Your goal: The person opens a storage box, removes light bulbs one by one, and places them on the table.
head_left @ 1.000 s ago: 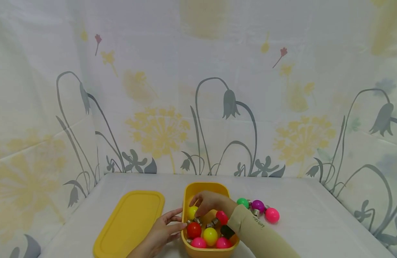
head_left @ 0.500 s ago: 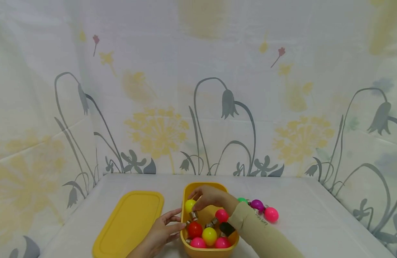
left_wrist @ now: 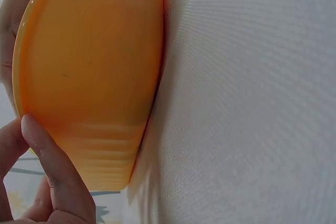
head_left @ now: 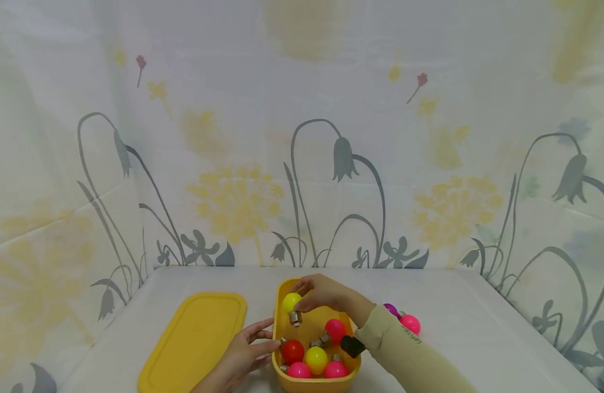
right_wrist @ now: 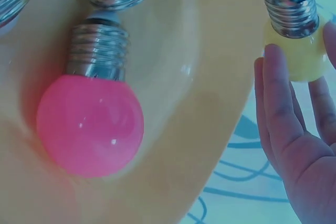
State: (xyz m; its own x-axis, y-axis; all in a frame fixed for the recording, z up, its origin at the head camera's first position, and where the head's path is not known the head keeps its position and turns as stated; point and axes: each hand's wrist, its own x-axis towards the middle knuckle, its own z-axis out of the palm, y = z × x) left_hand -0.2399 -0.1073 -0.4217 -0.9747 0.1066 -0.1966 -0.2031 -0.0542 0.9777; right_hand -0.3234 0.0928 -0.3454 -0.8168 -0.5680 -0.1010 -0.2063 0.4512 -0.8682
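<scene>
My right hand (head_left: 323, 292) pinches a yellow light bulb (head_left: 292, 302) above the far part of the yellow box (head_left: 314, 383). The bulb's metal screw base points down in the head view; in the right wrist view fingers surround its yellow globe (right_wrist: 302, 59). My left hand (head_left: 243, 352) touches the box's left side, its fingers spread and fingertips at the rim (left_wrist: 19, 72). Inside the box lie a red bulb (head_left: 293, 351), another yellow bulb (head_left: 316, 360) and several pink ones, among them a pink bulb (right_wrist: 90, 124) seen close in the right wrist view.
A yellow lid (head_left: 196, 341) lies flat on the white tabletop left of the box. Right of it, partly behind my right sleeve (head_left: 405, 349), are a purple bulb (head_left: 391, 309) and a pink bulb (head_left: 410, 325). A patterned curtain (head_left: 243, 136) stands behind.
My right hand has raised the yellow bulb from among the others and moved it slightly toward the box's far end. The left hand stays at the box's side. The head view has shifted slightly.
</scene>
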